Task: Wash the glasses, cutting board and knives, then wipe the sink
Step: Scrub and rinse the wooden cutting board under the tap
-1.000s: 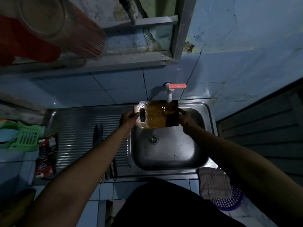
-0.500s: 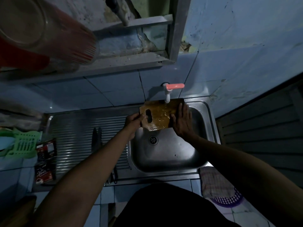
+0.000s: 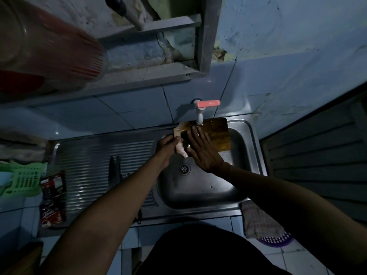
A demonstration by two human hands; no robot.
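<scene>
The right hand [image 3: 202, 149] has left the end of the wet brown wooden cutting board [image 3: 215, 135] and now lies flat on its face, fingers spread near the handle hole. The left hand [image 3: 167, 146] has tipped the board flatter, right under the white tap with the pink lever [image 3: 200, 114].

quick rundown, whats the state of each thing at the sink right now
cutting board: wet, held over the basin under the tap
left hand: grips the board's handle end
right hand: flat on the board's face, fingers straight
tap: spout right above the board; flow too dim to tell
sink: drain unplugged, no standing water
knives: lying on the drainboard
checked cloth: draped at the sink's near right corner
</scene>
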